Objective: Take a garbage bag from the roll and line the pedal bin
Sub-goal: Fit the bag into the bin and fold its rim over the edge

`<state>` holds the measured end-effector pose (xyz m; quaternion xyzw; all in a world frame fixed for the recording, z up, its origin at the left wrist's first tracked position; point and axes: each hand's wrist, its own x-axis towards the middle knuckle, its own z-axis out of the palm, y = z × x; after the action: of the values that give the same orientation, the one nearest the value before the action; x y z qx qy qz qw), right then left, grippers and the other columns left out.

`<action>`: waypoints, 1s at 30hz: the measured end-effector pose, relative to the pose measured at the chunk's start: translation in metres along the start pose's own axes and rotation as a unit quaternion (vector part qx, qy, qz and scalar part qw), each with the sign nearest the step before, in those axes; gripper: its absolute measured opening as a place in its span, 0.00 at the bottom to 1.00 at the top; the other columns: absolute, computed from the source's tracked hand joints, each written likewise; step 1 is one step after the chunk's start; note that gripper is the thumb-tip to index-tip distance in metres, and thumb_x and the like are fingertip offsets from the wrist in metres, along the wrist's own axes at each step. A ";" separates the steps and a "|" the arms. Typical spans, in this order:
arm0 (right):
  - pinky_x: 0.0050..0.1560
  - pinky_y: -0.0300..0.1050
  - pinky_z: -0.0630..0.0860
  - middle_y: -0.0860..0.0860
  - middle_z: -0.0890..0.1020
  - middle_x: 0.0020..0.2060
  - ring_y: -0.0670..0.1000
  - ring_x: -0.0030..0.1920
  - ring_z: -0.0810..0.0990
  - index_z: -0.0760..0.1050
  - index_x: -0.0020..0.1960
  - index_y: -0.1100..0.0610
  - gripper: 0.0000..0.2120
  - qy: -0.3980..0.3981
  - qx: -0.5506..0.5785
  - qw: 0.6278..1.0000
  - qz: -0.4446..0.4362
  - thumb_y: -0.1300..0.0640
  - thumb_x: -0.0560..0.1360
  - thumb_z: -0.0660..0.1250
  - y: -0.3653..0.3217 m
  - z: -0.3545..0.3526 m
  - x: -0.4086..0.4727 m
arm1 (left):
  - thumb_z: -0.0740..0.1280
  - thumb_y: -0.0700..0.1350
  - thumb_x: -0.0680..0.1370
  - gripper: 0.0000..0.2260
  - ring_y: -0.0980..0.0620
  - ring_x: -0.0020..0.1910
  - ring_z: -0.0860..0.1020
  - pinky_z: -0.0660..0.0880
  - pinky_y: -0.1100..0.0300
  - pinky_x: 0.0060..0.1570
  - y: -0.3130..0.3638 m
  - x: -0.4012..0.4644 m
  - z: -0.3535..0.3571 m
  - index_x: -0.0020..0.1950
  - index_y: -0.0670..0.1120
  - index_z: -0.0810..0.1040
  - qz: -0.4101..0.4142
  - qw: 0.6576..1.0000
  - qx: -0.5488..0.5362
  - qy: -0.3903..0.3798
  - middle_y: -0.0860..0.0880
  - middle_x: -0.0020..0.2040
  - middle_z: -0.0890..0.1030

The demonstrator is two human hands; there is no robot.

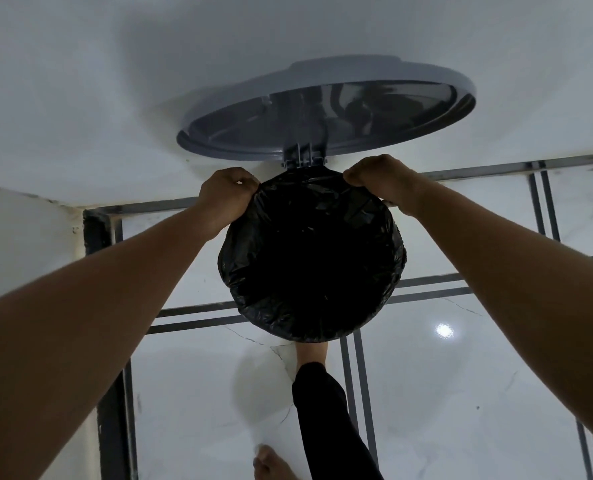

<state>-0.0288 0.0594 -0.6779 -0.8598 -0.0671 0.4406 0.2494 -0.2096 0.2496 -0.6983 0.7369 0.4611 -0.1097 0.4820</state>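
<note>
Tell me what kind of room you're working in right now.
Likely a home interior, perhaps a kitchen or utility corner: glossy white floor tiles with dark borders, a plain white wall, and a pedal bin with its lid up, where both hands fit the bag.

garbage bag [310,258]: thin black plastic film, crinkled, faint sheen
lid [326,109]: grey moulded plastic, smooth, semi-gloss
floor [461,375]: white tile, polished, reflective, hairline cracks

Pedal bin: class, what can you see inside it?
A black bag lines the bin, its edge folded over the rim and pinched by both hands. The bin's inner walls and bottom are covered.
</note>
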 end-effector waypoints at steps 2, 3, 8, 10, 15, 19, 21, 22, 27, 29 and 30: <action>0.54 0.50 0.76 0.57 0.83 0.53 0.58 0.52 0.79 0.82 0.59 0.60 0.19 0.015 0.023 1.000 -0.004 0.51 0.71 0.68 -0.008 -0.001 -0.003 | 0.61 0.41 0.80 0.13 0.50 0.52 0.79 0.74 0.59 0.55 0.006 -0.003 -0.003 0.52 0.51 0.85 -0.001 1.000 0.004 -0.006 0.51 0.51 0.84; 0.50 0.50 0.74 0.55 0.84 0.50 0.57 0.49 0.78 0.82 0.55 0.58 0.21 0.020 0.042 0.999 -0.007 0.49 0.66 0.69 -0.008 0.000 -0.003 | 0.60 0.40 0.79 0.14 0.48 0.52 0.79 0.74 0.56 0.56 0.009 -0.003 -0.003 0.53 0.49 0.85 -0.002 1.000 0.011 -0.010 0.50 0.51 0.84; 0.64 0.44 0.76 0.46 0.86 0.52 0.49 0.56 0.82 0.87 0.52 0.48 0.16 0.012 0.070 0.997 -0.040 0.40 0.68 0.79 0.001 0.010 0.000 | 0.73 0.62 0.72 0.15 0.52 0.50 0.83 0.76 0.55 0.51 0.011 0.001 0.000 0.49 0.53 0.87 -0.008 0.997 -0.065 -0.038 0.55 0.46 0.86; 0.65 0.42 0.75 0.46 0.86 0.52 0.48 0.57 0.82 0.87 0.48 0.47 0.12 0.013 0.099 0.995 -0.032 0.42 0.69 0.80 0.008 0.013 0.007 | 0.77 0.63 0.71 0.13 0.57 0.53 0.84 0.77 0.57 0.60 0.006 0.004 0.006 0.49 0.58 0.88 0.036 0.996 -0.056 -0.053 0.57 0.48 0.87; 0.64 0.55 0.80 0.55 0.88 0.52 0.59 0.55 0.86 0.88 0.50 0.55 0.25 -0.001 0.191 0.981 0.031 0.43 0.58 0.83 0.007 0.014 0.018 | 0.78 0.57 0.73 0.10 0.54 0.52 0.85 0.79 0.53 0.64 0.004 0.011 0.013 0.47 0.52 0.88 0.005 0.991 -0.136 -0.014 0.52 0.48 0.88; 0.57 0.56 0.84 0.59 0.88 0.50 0.61 0.51 0.88 0.86 0.54 0.61 0.17 -0.004 0.188 0.981 0.046 0.51 0.71 0.80 0.003 0.008 0.019 | 0.78 0.52 0.74 0.09 0.50 0.50 0.86 0.81 0.50 0.62 0.003 0.013 0.012 0.47 0.48 0.88 -0.019 0.983 -0.182 -0.009 0.48 0.47 0.88; 0.58 0.55 0.84 0.58 0.88 0.50 0.59 0.51 0.88 0.87 0.52 0.58 0.12 0.008 0.183 0.982 0.034 0.53 0.73 0.78 0.007 0.008 0.021 | 0.77 0.49 0.76 0.06 0.50 0.50 0.86 0.81 0.51 0.61 -0.002 0.013 0.010 0.49 0.48 0.87 -0.006 0.983 -0.181 0.007 0.48 0.49 0.88; 0.58 0.55 0.83 0.56 0.88 0.49 0.58 0.50 0.88 0.87 0.50 0.55 0.07 0.016 0.179 0.983 0.022 0.54 0.73 0.78 0.009 0.009 0.022 | 0.77 0.48 0.77 0.04 0.50 0.49 0.86 0.81 0.51 0.61 -0.005 0.013 0.009 0.49 0.50 0.87 0.009 0.985 -0.172 0.018 0.47 0.50 0.88; 0.56 0.49 0.82 0.48 0.87 0.43 0.50 0.42 0.83 0.86 0.38 0.48 0.10 0.056 0.124 0.989 -0.054 0.60 0.73 0.71 0.022 0.010 0.023 | 0.71 0.36 0.79 0.10 0.53 0.45 0.84 0.82 0.54 0.54 -0.016 0.006 0.000 0.50 0.50 0.87 0.057 0.987 -0.152 -0.003 0.48 0.45 0.87; 0.59 0.48 0.81 0.47 0.88 0.44 0.51 0.46 0.85 0.86 0.37 0.47 0.16 0.047 0.107 0.990 -0.073 0.64 0.74 0.66 0.022 0.009 0.021 | 0.68 0.33 0.79 0.13 0.53 0.47 0.85 0.82 0.55 0.53 -0.014 0.002 -0.002 0.51 0.49 0.88 0.042 0.987 -0.156 -0.016 0.48 0.48 0.88; 0.61 0.48 0.81 0.47 0.88 0.44 0.51 0.49 0.86 0.86 0.37 0.46 0.19 0.047 0.104 0.990 -0.077 0.65 0.75 0.64 0.022 0.009 0.018 | 0.67 0.33 0.78 0.14 0.52 0.48 0.85 0.82 0.56 0.50 -0.012 -0.001 -0.002 0.50 0.49 0.88 0.030 0.985 -0.166 -0.023 0.48 0.48 0.88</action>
<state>-0.0272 0.0493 -0.7063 -0.8412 -0.0747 0.3837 0.3736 -0.2202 0.2524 -0.7039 0.6572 0.4395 -0.0338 0.6114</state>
